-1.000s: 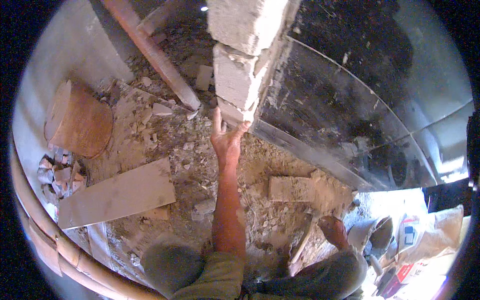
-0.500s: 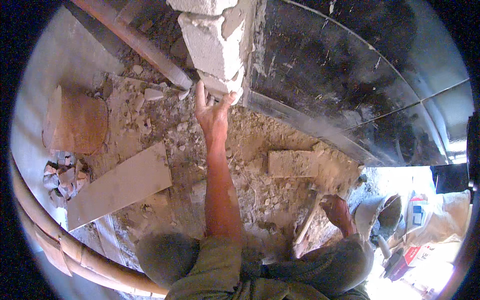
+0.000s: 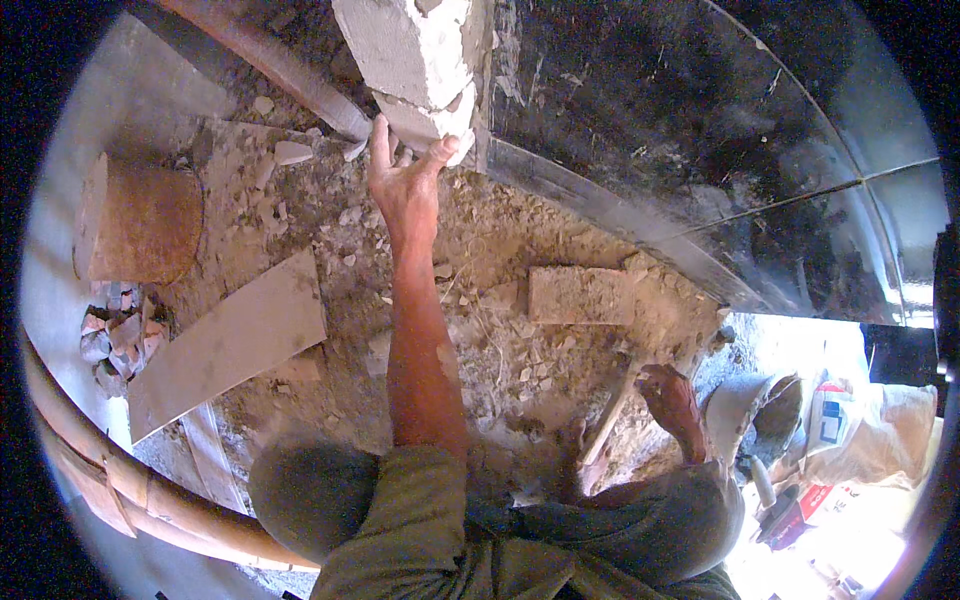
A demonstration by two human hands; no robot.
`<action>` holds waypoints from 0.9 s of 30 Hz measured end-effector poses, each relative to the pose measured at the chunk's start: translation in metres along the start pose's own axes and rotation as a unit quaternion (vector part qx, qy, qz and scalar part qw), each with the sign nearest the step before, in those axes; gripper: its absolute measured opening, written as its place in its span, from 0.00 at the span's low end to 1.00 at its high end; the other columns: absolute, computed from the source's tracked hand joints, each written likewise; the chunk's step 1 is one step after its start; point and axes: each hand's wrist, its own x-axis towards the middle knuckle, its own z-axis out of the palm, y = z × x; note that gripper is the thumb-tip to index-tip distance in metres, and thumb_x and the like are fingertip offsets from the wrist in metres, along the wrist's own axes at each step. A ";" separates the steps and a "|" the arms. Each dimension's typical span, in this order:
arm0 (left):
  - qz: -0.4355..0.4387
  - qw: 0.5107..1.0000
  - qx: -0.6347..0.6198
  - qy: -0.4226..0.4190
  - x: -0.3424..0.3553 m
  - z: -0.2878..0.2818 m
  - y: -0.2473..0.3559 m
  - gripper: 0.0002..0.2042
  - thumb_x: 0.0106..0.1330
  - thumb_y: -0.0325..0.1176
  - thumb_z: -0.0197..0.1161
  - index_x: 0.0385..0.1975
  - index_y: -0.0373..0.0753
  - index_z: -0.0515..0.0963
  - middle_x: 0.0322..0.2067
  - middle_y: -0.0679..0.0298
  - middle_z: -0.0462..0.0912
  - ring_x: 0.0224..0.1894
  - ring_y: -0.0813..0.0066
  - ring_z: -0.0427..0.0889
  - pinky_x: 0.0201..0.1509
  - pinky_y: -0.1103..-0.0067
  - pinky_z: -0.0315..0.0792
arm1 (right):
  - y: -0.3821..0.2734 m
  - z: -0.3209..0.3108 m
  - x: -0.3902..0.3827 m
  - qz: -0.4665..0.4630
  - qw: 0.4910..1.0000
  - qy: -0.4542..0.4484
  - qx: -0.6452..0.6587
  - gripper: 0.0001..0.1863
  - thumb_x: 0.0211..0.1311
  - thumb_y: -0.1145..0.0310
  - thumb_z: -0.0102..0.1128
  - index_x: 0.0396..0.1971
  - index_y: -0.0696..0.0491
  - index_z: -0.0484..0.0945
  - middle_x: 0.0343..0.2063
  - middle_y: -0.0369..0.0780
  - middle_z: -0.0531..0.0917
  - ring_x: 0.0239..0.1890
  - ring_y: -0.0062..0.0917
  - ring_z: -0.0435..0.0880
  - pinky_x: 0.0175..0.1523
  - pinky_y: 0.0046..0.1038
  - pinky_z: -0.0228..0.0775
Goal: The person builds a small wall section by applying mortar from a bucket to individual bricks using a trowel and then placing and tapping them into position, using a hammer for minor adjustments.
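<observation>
My left hand [image 3: 405, 185] reaches forward and grips the low end of a pale block [image 3: 412, 122] at the bottom of a stacked, mortar-smeared column [image 3: 395, 45]. One finger lies along its left side and the thumb presses its right edge; the other fingers are partly hidden underneath. Over on the right, beside my knee, my right hand [image 3: 675, 405] has its fingers curled; whatever they hold, if anything, is hidden. Just left of it a light wooden stick [image 3: 610, 418] leans at a slant; whether my fingers touch it I cannot tell.
A black scuffed panel [image 3: 650, 120] adjoins the column. A rusty pipe [image 3: 270, 70] slants down toward the block. On the rubble floor lie a brick [image 3: 580, 296], a grey board [image 3: 235, 345] and a round log-like piece [image 3: 145, 220]. A bucket [image 3: 735, 410] and plastic bags [image 3: 870, 435] stand at right.
The view has shifted, so the whole scene sits slightly higher and farther left. My left hand keeps its grip on the block. My right hand stays near the stick.
</observation>
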 end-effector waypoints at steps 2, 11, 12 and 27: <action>-0.009 1.000 0.017 0.003 -0.001 0.001 0.003 0.50 0.46 0.30 0.77 0.66 0.24 0.50 0.61 0.40 0.59 0.64 0.52 0.61 0.66 0.67 0.61 | -0.016 -0.010 0.007 0.068 0.996 -0.048 -0.037 0.11 0.56 0.68 0.62 0.37 0.57 0.81 0.37 0.48 0.82 0.38 0.42 0.83 0.43 0.37 0.75; -0.008 1.000 -0.017 0.017 0.002 -0.001 -0.002 0.48 0.45 0.29 0.76 0.65 0.24 0.53 0.60 0.43 0.63 0.63 0.57 0.63 0.66 0.69 0.60 | -0.015 -0.008 0.004 0.088 0.995 -0.020 -0.039 0.12 0.55 0.67 0.63 0.36 0.57 0.81 0.37 0.49 0.82 0.39 0.44 0.83 0.43 0.37 0.75; 0.003 1.000 -0.010 0.012 0.003 -0.001 -0.003 0.48 0.45 0.28 0.76 0.65 0.25 0.53 0.59 0.44 0.64 0.63 0.58 0.64 0.67 0.69 0.60 | -0.010 -0.006 0.003 0.086 0.995 -0.019 -0.039 0.12 0.55 0.67 0.63 0.36 0.57 0.81 0.37 0.49 0.82 0.39 0.44 0.83 0.43 0.37 0.75; 0.017 0.999 -0.028 0.019 0.003 0.002 0.007 0.43 0.47 0.20 0.72 0.64 0.23 0.55 0.58 0.49 0.66 0.54 0.64 0.72 0.55 0.75 0.73 | -0.010 -0.015 0.018 0.072 0.997 -0.039 -0.015 0.13 0.55 0.65 0.63 0.36 0.57 0.81 0.36 0.50 0.83 0.38 0.45 0.82 0.43 0.38 0.74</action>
